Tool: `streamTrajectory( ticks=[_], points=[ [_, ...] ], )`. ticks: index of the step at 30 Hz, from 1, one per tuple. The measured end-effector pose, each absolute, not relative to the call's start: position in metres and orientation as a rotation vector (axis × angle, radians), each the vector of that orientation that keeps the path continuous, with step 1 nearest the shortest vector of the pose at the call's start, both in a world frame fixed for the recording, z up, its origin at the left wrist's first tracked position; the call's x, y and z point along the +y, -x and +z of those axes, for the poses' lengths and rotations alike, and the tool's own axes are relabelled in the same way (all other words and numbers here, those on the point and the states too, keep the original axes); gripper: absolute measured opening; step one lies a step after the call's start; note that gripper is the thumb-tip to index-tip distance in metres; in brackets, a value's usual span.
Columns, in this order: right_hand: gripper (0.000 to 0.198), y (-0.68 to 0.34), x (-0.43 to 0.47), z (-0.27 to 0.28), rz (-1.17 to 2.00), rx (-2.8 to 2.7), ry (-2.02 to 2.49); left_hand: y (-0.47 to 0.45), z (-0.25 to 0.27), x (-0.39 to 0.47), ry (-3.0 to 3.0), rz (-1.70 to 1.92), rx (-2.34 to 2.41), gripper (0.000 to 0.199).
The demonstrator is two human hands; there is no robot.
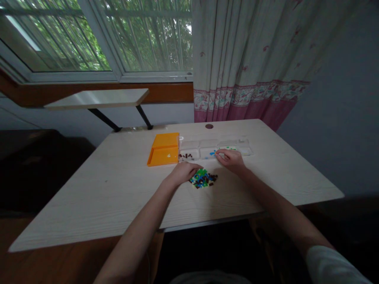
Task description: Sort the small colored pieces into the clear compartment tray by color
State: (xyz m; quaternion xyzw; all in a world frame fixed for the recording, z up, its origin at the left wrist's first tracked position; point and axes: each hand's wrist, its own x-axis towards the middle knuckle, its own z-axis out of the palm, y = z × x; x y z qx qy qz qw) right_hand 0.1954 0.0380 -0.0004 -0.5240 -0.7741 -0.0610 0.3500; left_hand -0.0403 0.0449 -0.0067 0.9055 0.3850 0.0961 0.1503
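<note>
A heap of small building bricks in green, blue, dark brown and cream lies on the table. My left hand reaches over the heap's left edge, its fingers closed together at the bricks; whatever is in them is hidden. Behind the heap stands a clear divided tray. Over its front row, beside some blue bricks, my right hand is closed in a pinch. What its fingertips hold is too small to make out. Brown bricks sit in the front left compartment, and green bricks show behind my right hand.
Left of the clear tray is an orange tray with a few pale bits in its front part. A raised shelf on black legs stands at the table's back left. A round cable hole is near the back edge.
</note>
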Motion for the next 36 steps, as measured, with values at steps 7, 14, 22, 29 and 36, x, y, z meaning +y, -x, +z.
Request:
streamTrajectory(
  ticks=[7,14,22,29,36],
  points=[
    [0.034,-0.196,0.038,-0.001,-0.194,-1.974,1.299,0.042,-0.003,0.045,-2.639,0.241,1.197,0.030],
    [0.037,-0.195,0.035,0.004,-0.170,-1.998,1.352,0.042,-0.004,0.046,-2.655,0.220,1.269,0.028],
    [0.034,-0.261,0.051,0.022,-0.208,-1.995,1.610,0.045,-0.005,0.048,-2.661,0.229,1.258,0.026],
    [0.027,-0.337,0.068,0.007,-0.016,-1.965,2.024,0.045,-0.004,0.047,-2.627,0.208,1.328,0.031],
    [0.030,-0.335,0.071,0.005,-0.073,-1.887,2.034,0.048,-0.001,0.048,-2.594,0.164,1.362,0.028]
  ],
)
